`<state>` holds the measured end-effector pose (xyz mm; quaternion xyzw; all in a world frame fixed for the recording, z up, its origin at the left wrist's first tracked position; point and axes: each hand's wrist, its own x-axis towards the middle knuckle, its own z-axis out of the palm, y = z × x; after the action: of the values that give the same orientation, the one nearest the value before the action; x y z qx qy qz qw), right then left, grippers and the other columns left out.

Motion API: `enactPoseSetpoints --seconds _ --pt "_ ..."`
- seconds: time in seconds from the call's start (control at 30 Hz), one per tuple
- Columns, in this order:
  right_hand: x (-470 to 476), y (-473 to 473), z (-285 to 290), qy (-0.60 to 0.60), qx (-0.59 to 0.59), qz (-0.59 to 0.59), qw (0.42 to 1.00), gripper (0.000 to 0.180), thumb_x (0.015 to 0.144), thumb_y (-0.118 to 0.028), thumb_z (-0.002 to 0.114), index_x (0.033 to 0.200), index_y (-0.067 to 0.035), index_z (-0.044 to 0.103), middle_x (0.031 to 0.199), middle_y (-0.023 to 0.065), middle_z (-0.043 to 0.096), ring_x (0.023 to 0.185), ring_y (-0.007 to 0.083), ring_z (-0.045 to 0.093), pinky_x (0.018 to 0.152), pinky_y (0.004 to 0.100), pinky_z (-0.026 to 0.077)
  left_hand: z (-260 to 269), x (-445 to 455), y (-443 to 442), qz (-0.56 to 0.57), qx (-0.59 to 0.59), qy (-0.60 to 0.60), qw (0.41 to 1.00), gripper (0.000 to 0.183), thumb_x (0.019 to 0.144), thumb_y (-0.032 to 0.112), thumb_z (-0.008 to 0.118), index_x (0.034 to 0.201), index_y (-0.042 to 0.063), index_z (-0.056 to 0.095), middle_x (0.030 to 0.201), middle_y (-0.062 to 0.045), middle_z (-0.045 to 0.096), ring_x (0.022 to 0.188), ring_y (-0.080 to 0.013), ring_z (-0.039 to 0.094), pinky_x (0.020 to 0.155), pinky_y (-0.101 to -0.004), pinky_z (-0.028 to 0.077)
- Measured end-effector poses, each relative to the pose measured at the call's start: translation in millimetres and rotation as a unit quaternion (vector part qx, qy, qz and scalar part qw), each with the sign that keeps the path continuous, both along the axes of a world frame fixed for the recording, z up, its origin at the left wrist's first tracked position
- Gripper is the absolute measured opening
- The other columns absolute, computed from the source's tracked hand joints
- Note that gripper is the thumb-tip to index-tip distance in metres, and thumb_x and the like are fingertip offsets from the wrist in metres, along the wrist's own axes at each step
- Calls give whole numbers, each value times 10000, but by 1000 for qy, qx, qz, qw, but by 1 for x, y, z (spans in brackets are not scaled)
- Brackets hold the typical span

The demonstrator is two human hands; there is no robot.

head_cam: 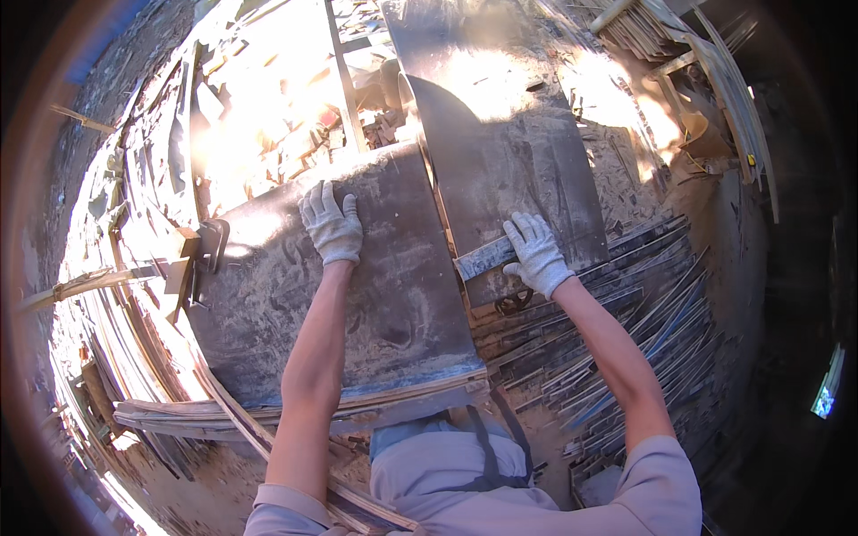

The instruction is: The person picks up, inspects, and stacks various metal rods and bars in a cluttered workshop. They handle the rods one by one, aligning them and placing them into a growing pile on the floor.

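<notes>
Before me lie two dark, dusty panels, a left one (395, 281) and a longer right one (516, 161), with a narrow gap between them. My left hand (332, 224), in a light knit glove, rests flat near the far edge of the left panel, fingers spread, holding nothing. On the near part of the right panel is a short grey strip of board (486, 258). My right hand (537, 253), gloved too, lies over its right end; the thumb is on the near side and the fingers point away. Beside it, a dark curved handle (514, 303) shows at the panel's near edge.
Stacked thin strips (630, 335) spread over the ground at the right. A wooden block (179, 271) and a dark metal bracket-like piece (213, 244) stand at the left panel's left edge. Long bent boards (181, 412) run along the near edge. Wood scraps (382, 128) lie beyond.
</notes>
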<state>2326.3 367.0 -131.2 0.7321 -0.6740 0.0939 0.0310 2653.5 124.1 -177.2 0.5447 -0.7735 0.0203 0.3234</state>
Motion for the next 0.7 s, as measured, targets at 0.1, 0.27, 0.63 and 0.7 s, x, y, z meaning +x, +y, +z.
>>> enactPoseSetpoints --seconds 0.1,0.27,0.63,0.7 --pt "-20 -9 -14 -10 7 62 998 767 681 -269 880 1349 -20 600 1273 182 568 1219 392 535 1056 507 440 2 -2 -2 -10 -5 10 1000 562 961 351 674 1390 23 518 1411 -184 512 1384 -386 424 1225 -533 271" --pt "0 -63 -2 -34 -26 64 997 696 712 -301 859 1312 -27 636 1167 158 591 1099 364 568 957 498 470 3 0 1 6 2 -5 1000 564 961 351 669 1391 20 517 1418 -186 503 1384 -386 422 1224 -540 268" --pt "-20 -150 0 35 -22 58 997 624 763 -359 826 1277 -54 647 1133 130 605 1103 318 561 981 468 447 4 -5 3 6 9 -7 1000 551 983 363 653 1406 29 535 1444 -191 505 1411 -401 404 1227 -532 270" --pt "-17 -152 3 16 -20 54 998 650 725 -317 860 1275 -30 666 1142 137 608 1083 326 569 970 473 459 4 -3 4 7 15 -8 1000 552 985 363 651 1409 28 535 1449 -193 503 1416 -397 403 1231 -530 266"
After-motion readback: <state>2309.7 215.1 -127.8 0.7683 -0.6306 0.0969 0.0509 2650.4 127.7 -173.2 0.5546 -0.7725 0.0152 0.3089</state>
